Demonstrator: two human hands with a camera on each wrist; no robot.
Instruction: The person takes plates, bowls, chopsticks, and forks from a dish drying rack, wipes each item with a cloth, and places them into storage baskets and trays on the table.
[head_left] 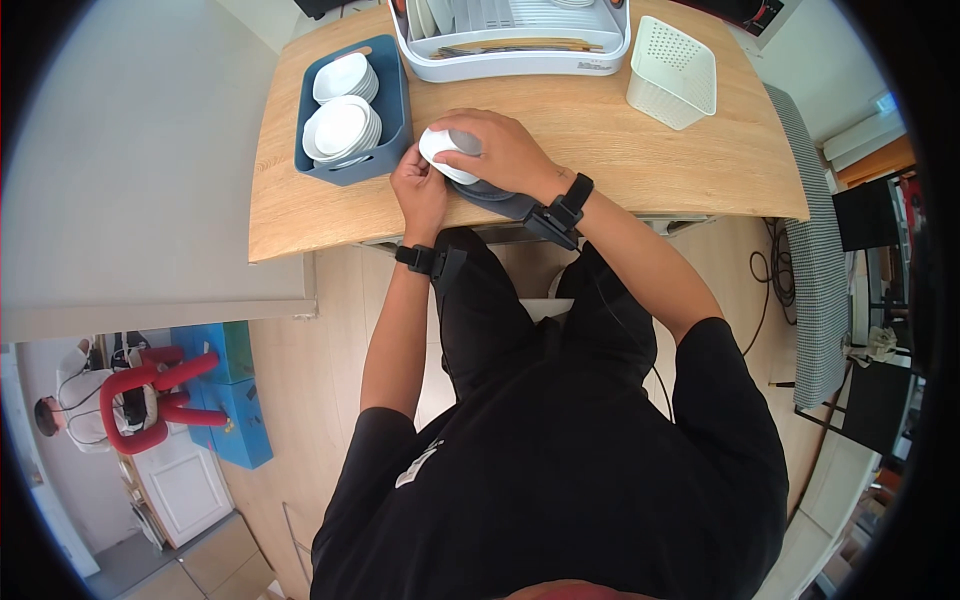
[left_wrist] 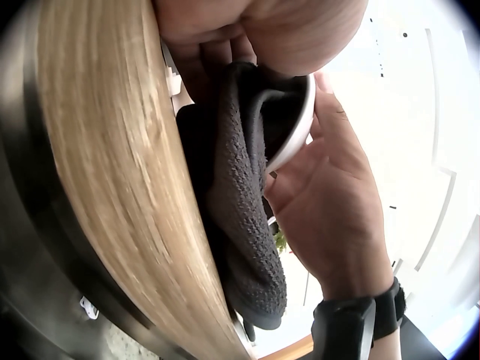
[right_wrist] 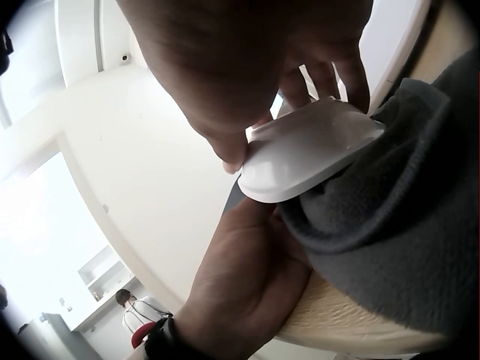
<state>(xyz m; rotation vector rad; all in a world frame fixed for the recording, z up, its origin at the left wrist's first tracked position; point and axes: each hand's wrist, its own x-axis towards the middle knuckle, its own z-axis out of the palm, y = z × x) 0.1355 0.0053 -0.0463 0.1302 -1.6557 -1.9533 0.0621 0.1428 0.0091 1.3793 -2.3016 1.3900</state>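
A small white dish [head_left: 437,150] is tilted over the near part of the table, its outside turned up toward the head camera. My right hand [head_left: 503,150] grips it from above, thumb on one side and fingers on the other, as the right wrist view shows on the dish [right_wrist: 307,150]. A dark grey cloth [head_left: 488,193] hangs beneath it; in the left wrist view the cloth [left_wrist: 247,202] is tucked inside the dish's rim [left_wrist: 301,127]. My left hand [head_left: 418,195], fingers curled, holds the cloth against the dish from the left side.
A blue-grey bin [head_left: 352,178] with stacked white dishes [head_left: 342,128] stands at the left. Behind my hands is a white dish rack [head_left: 510,67] with plates and chopsticks. A white perforated basket [head_left: 672,75] stands at the right. The table's front edge [head_left: 650,213] runs close below my wrists.
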